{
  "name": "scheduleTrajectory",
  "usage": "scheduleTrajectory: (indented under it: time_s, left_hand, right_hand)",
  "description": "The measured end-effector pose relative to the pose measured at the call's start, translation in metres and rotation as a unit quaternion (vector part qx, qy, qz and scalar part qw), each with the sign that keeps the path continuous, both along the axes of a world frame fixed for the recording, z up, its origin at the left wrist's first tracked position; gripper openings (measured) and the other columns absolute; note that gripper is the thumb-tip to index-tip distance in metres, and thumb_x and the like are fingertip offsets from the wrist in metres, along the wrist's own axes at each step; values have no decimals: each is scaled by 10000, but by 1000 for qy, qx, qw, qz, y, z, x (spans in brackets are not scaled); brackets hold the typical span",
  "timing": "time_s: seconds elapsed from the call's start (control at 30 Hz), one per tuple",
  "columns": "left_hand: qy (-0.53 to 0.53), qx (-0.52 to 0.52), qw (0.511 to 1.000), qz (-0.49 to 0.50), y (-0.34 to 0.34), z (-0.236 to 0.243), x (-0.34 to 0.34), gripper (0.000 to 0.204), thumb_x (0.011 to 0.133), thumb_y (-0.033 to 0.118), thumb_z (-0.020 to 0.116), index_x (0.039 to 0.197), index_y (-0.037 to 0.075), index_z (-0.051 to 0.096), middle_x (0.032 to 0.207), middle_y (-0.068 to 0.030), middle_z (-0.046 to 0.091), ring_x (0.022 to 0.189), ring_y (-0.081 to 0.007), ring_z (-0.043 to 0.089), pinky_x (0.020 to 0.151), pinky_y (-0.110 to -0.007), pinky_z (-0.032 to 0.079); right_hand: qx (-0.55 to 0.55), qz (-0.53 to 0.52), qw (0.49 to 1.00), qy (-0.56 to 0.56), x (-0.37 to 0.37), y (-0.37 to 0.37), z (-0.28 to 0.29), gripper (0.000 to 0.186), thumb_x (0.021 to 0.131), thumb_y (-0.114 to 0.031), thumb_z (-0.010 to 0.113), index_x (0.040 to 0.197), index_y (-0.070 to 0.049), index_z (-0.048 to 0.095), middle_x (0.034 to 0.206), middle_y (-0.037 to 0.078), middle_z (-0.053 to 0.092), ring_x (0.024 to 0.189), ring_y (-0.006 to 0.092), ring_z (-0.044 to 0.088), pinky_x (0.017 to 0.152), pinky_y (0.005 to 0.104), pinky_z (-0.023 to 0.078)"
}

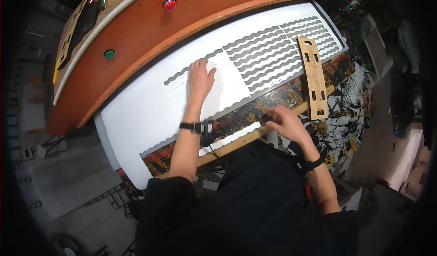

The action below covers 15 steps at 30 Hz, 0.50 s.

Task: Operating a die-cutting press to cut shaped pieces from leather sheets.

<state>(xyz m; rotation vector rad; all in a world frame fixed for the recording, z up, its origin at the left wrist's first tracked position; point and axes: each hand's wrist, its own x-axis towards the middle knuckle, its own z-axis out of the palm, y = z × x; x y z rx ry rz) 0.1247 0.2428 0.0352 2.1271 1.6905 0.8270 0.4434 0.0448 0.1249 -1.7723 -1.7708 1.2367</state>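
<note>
My left hand [200, 78] lies on a large white sheet [141, 106], its fingers stretched out beside a grey wavy gap. Rows of wavy cuts run across the sheet, with grey bands showing between white wavy strips [264, 51] to the right. My right hand [287, 125] is above the wooden front rail [241, 141], fingers bent toward the thumb around something small and dark that I cannot make out. Just left of those fingers, a loose white wavy strip [234, 136] lies along the rail. Black bands circle both wrists.
A wooden template with rectangular holes [313, 81] lies across the sheet's right part and the rail. Behind is an orange machine cover [123, 60] with a red button [170, 5] and a green button [109, 54]. White and dark scraps [341, 124] are heaped at the right.
</note>
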Motion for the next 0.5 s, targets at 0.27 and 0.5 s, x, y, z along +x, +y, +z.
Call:
scheduleTrajectory:
  time_s: [0.27, 0.5]
  left_hand:
    - [107, -108, 988, -38, 64, -5, 19, 482, 913, 290, 911, 1224, -36, 738, 1238, -214, 716, 1227, -395, 648, 1065, -501, 519]
    - [70, -119, 990, -33, 60, -5, 26, 475, 892, 270, 930, 1150, -73, 725, 1206, -249, 722, 1213, -423, 652, 1120, -536, 475]
  right_hand:
    - [45, 87, 995, -28, -50, 91, 0, 432, 967, -194, 833, 1337, 2, 724, 1184, 186, 754, 1034, 358, 752, 932, 460, 614]
    - [44, -15, 999, 0, -77, 135, -24, 389, 980, -173, 818, 1307, 20, 735, 1137, 189, 764, 1010, 325, 765, 919, 439, 618]
